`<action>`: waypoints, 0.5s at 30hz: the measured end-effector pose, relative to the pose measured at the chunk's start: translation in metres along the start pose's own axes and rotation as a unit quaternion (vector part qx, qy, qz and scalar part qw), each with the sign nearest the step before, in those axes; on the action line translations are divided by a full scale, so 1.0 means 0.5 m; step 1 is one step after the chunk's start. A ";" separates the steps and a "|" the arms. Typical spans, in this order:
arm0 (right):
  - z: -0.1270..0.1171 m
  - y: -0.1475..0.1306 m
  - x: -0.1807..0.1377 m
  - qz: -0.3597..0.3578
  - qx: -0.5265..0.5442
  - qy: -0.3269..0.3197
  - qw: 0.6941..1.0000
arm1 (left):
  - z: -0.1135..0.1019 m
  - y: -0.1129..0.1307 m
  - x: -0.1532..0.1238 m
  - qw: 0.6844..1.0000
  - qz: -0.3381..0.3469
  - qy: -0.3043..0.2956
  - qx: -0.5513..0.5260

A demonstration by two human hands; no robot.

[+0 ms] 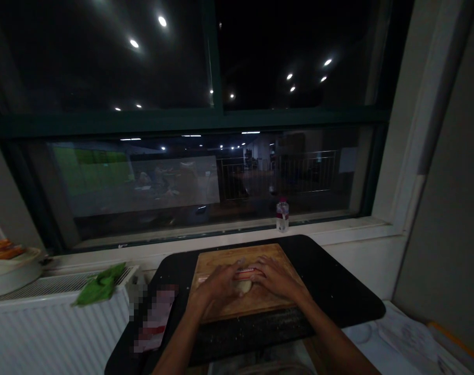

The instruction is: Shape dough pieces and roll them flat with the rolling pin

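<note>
A wooden cutting board lies on the black tabletop. Across it runs a slim red-and-white printed bar, shaped like a rolling pin; its exact kind is hard to make out. My left hand is curved over the bar's left part, and my right hand over its right part, fingers pointing inward. Just below the bar, between my hands, sits a pale lump that looks like dough. My palms and parts of the fingers hide much of the bar.
A blurred-out packet lies on the black table at left. Behind stands a bottle with a pink cap on the windowsill. A green cloth drapes over the white radiator, near a white bowl-like container.
</note>
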State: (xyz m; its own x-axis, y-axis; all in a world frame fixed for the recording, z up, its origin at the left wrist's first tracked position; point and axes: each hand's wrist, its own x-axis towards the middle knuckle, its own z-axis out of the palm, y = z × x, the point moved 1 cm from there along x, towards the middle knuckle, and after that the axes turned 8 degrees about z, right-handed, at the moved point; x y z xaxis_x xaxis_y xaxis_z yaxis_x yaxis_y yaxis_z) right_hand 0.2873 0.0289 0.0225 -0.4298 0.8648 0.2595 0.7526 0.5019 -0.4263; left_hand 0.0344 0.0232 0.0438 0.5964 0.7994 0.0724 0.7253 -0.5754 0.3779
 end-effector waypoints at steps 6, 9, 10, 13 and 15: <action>-0.009 -0.018 0.002 -0.014 0.024 -0.008 1.000 | -0.004 -0.015 0.002 1.000 0.016 0.002 -0.027; -0.012 -0.019 0.013 0.000 0.035 0.000 0.999 | -0.003 -0.018 0.001 0.997 -0.041 0.035 0.051; -0.011 -0.018 0.018 0.008 0.033 0.009 0.999 | -0.004 -0.021 -0.001 0.993 -0.060 0.038 0.093; -0.001 -0.014 0.033 0.027 0.011 0.025 0.999 | -0.009 -0.031 -0.013 0.976 -0.083 0.031 0.200; 0.005 -0.013 0.044 0.034 -0.019 0.015 0.999 | -0.011 -0.038 -0.023 0.968 -0.092 0.024 0.232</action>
State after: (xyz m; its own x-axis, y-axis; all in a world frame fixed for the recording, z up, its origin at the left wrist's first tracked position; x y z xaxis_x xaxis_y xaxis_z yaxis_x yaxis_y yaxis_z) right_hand 0.2718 0.0445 0.0290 -0.3615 0.8963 0.2569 0.7981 0.4399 -0.4117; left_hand 0.0121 0.0258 0.0408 0.4335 0.8967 0.0899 0.9009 -0.4290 -0.0655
